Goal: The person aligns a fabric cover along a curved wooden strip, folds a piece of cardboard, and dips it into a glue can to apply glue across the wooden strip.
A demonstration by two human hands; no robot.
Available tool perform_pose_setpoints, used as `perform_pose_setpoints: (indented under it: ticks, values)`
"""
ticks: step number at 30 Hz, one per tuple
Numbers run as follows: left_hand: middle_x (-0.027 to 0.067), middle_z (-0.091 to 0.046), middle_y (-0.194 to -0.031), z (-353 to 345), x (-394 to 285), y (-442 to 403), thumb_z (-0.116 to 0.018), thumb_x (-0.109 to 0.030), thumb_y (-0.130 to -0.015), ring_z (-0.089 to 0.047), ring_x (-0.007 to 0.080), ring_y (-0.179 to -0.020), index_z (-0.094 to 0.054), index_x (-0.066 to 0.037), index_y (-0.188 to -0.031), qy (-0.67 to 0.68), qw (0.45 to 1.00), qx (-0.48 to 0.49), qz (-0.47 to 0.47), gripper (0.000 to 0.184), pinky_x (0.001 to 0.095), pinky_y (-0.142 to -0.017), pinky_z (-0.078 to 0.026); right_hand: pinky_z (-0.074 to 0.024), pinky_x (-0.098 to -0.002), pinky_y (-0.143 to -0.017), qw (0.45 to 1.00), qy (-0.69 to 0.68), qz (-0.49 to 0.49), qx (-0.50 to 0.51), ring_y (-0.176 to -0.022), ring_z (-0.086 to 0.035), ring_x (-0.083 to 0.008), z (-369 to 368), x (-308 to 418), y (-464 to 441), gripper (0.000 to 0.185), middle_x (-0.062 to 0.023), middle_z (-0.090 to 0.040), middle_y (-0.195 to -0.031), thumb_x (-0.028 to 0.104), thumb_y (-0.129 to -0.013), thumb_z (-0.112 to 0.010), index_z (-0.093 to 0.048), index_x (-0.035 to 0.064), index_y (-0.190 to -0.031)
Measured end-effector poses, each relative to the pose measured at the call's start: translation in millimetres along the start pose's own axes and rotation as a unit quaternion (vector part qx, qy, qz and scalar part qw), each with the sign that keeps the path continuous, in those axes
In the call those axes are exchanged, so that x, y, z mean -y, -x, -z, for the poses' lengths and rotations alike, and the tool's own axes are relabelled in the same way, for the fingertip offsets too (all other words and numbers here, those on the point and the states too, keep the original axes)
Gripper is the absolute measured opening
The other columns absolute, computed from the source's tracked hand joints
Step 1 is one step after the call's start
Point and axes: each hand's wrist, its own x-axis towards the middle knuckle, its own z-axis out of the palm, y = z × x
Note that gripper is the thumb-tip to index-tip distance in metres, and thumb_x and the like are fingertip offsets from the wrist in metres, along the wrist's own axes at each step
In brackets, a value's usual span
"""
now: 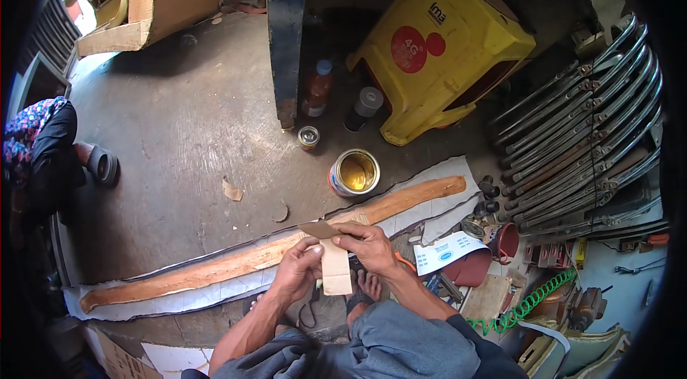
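Between my hands is a folded piece of brown cardboard, its upper flap bent over. My right hand pinches it near the fold, thumb on top. At its left edge, the fingers of my left hand close on it. Beneath and beyond the hands, a long orange-brown strip lies along a pale grey sheet on the floor. Past the strip stands an open can with yellow, glossy contents.
A small can, a capped bottle and a dark spray can stand by a blue post. Behind is a yellow stool. Right are stacked metal tubes and a green coiled hose. Another person's leg is left.
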Motion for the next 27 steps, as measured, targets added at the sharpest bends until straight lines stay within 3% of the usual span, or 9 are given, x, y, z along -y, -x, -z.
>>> perform_pose_setpoints:
  ticks: [3,6,8,12,13,16,17,18,27]
  values:
    - [0.0126,-0.070,-0.117,4.0,-15.9,8.1,-0.058,-0.029,-0.105,-0.072,0.0251,-0.103,-0.057,-0.006,-0.133,0.043,0.999,0.029,0.012,0.037,0.0428,-0.089,-0.061,-0.0523,-0.0291,-0.095,0.989,0.055,0.123,0.055,-0.105,-0.068,-0.0167,0.1,-3.1,-6.6,0.029,-0.0106,-0.071,-0.117,0.007,-0.096,-0.068,-0.072,0.0002,-0.124]
    - [0.0160,-0.068,-0.123,0.5,-20.8,13.6,-0.051,-0.040,-0.107,-0.070,0.0269,-0.111,-0.051,-0.006,-0.139,0.018,0.999,0.039,0.007,0.047,0.0469,-0.097,-0.058,-0.0531,-0.0299,-0.093,0.997,0.052,0.007,0.060,-0.105,-0.068,-0.0174,-7.3,12.5,-2.7,0.031,-0.0119,-0.072,-0.117,0.009,-0.096,-0.070,-0.072,0.0008,-0.125]
    - [0.0139,-0.068,-0.123,-3.3,-21.2,14.4,-0.053,-0.041,-0.106,-0.070,0.0247,-0.109,-0.052,-0.005,-0.138,0.011,0.999,0.043,-0.012,0.048,0.0425,-0.096,-0.058,-0.0536,-0.0301,-0.092,0.996,0.057,0.046,0.050,-0.104,-0.068,-0.0177,-9.8,7.3,-3.7,0.033,-0.0126,-0.072,-0.117,0.012,-0.095,-0.071,-0.071,0.0007,-0.126]
    - [0.0097,-0.070,-0.120,-7.3,-12.2,11.2,-0.060,-0.035,-0.104,-0.070,0.0195,-0.104,-0.057,-0.004,-0.133,-0.010,0.999,0.017,-0.041,0.042,0.0372,-0.093,-0.057,-0.0547,-0.0310,-0.089,0.996,0.071,0.056,0.004,-0.102,-0.069,-0.0176,-13.3,7.9,3.2,0.040,-0.0145,-0.073,-0.118,0.019,-0.093,-0.075,-0.069,0.0004,-0.128]
    - [0.0078,-0.070,-0.117,2.7,-4.5,6.4,-0.064,-0.031,-0.103,-0.069,0.0173,-0.102,-0.060,-0.004,-0.129,-0.049,0.997,0.002,-0.063,0.038,0.0353,-0.091,-0.056,-0.0514,-0.0291,-0.097,0.997,0.067,-0.004,0.028,-0.113,-0.065,-0.0150,-13.0,13.4,5.7,0.040,-0.0124,-0.071,-0.125,0.017,-0.096,-0.072,-0.067,-0.0009,-0.131]
    - [0.0045,-0.072,-0.109,8.9,2.2,6.7,-0.070,-0.023,-0.100,-0.068,0.0140,-0.097,-0.065,-0.005,-0.120,-0.065,0.992,-0.040,-0.097,0.027,0.0326,-0.088,-0.055,-0.0530,-0.0296,-0.093,0.996,0.068,0.010,0.065,-0.110,-0.065,-0.0155,-18.7,13.0,7.1,0.043,-0.0116,-0.071,-0.125,0.022,-0.098,-0.071,-0.066,0.0012,-0.134]
    - [0.0046,-0.072,-0.109,13.5,3.3,7.2,-0.070,-0.023,-0.100,-0.068,0.0143,-0.097,-0.065,-0.005,-0.119,-0.062,0.992,-0.046,-0.102,0.027,0.0326,-0.088,-0.055,-0.0538,-0.0293,-0.090,0.993,0.029,-0.088,0.075,-0.106,-0.065,-0.0146,-20.3,22.5,13.8,0.045,-0.0105,-0.071,-0.122,0.024,-0.098,-0.070,-0.063,0.0033,-0.138]
    - [0.0048,-0.072,-0.108,17.9,3.9,6.8,-0.070,-0.023,-0.100,-0.068,0.0145,-0.097,-0.065,-0.004,-0.118,-0.059,0.991,-0.050,-0.109,0.026,0.0325,-0.088,-0.055,-0.0551,-0.0255,-0.065,0.998,-0.003,-0.026,0.062,-0.084,-0.066,-0.0100,-23.8,-7.2,11.0,0.046,-0.0062,-0.073,-0.106,0.023,-0.098,-0.071,-0.062,0.0074,-0.140]
    - [0.0060,-0.073,-0.107,13.9,-2.7,10.1,-0.069,-0.017,-0.100,-0.069,0.0146,-0.097,-0.064,-0.004,-0.118,-0.089,0.986,-0.052,-0.131,0.023,0.0322,-0.088,-0.055,-0.0510,-0.0244,-0.067,0.997,-0.037,0.010,0.060,-0.079,-0.059,-0.0058,-27.4,-25.3,0.7,0.043,-0.0015,-0.069,-0.093,0.014,-0.099,-0.066,-0.061,0.0025,-0.140]
